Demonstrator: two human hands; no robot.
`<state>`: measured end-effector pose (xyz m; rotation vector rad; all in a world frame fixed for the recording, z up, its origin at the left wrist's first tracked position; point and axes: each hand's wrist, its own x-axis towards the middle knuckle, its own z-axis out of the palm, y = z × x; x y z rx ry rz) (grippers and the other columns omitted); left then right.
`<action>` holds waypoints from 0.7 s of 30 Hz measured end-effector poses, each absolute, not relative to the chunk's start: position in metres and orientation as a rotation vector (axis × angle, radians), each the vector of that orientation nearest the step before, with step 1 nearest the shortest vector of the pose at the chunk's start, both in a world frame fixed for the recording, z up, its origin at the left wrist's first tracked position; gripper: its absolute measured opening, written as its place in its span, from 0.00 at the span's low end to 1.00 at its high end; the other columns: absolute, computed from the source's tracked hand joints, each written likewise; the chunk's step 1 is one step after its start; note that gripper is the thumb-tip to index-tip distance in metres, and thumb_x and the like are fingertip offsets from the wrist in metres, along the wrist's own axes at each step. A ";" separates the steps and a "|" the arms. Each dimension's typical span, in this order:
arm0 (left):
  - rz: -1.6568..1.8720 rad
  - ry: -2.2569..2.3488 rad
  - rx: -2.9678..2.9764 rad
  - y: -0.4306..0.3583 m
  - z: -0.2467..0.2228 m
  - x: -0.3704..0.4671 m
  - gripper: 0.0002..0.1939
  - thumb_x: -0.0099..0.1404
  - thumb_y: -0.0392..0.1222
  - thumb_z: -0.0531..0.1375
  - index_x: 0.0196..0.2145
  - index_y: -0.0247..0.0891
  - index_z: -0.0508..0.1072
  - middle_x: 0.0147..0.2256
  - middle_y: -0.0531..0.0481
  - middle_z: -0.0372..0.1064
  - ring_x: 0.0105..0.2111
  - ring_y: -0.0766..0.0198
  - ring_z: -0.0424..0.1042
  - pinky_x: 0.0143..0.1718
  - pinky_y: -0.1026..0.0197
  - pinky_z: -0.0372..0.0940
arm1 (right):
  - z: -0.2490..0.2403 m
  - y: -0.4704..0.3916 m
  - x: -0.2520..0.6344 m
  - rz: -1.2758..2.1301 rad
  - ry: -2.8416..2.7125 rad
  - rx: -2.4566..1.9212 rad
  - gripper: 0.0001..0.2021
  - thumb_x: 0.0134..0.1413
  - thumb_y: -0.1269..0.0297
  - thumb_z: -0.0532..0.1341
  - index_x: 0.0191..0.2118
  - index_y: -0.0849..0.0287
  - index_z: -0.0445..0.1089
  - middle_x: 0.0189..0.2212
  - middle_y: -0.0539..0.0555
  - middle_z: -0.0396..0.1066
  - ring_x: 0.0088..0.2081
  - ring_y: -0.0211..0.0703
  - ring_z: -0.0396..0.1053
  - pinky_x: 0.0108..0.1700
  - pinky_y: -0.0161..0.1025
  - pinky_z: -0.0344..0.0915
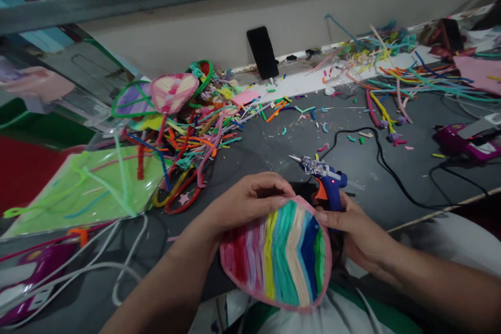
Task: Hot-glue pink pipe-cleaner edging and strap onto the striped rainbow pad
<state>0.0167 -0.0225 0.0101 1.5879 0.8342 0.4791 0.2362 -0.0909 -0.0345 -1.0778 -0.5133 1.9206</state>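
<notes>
A rounded, striped pipe-cleaner piece (287, 258) with a pink rim faces up between my hands, at the front edge of the table. My left hand (254, 201) grips its upper left edge, fingers bent behind it and thumb on the front. On the upper right rim rests the thumb of my right hand (360, 229), whose other fingers are partly hidden behind the piece. Just beyond that hand lies a blue glue gun (332, 182) with an orange trigger; its handle is partly hidden, and I cannot tell whether my fingers touch it.
Piled pipe cleaners (195, 135) and scissors (183, 193) lie left, near a green sheet (97, 177). A phone (263, 52) leans on the wall. A black cord (385, 162) crosses the table. Purple glue guns (467, 141) sit at the sides; cut scraps (323, 128) are scattered mid-table.
</notes>
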 end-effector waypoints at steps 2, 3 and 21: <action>0.475 0.819 1.595 -0.023 0.010 0.017 0.07 0.65 0.41 0.60 0.39 0.36 0.75 0.39 0.49 0.68 0.39 0.65 0.68 0.40 0.65 0.62 | -0.035 -0.090 0.236 1.927 -0.509 -1.078 0.26 0.36 0.66 0.73 0.45 0.55 0.66 0.32 0.49 0.72 0.34 0.43 0.68 0.40 0.41 0.63; 0.471 0.815 1.604 -0.023 0.010 0.017 0.07 0.65 0.40 0.60 0.39 0.36 0.75 0.39 0.49 0.68 0.39 0.65 0.68 0.41 0.65 0.62 | -0.035 -0.089 0.236 1.929 -0.510 -1.078 0.26 0.37 0.67 0.73 0.45 0.55 0.66 0.32 0.49 0.72 0.34 0.44 0.69 0.40 0.42 0.63; 0.448 0.819 1.554 -0.024 0.011 0.016 0.07 0.65 0.41 0.60 0.38 0.35 0.75 0.38 0.49 0.68 0.39 0.65 0.68 0.41 0.65 0.62 | -0.039 -0.059 0.282 2.151 -0.625 -0.877 0.20 0.59 0.46 0.56 0.31 0.61 0.68 0.21 0.48 0.64 0.14 0.26 0.49 0.17 0.28 0.48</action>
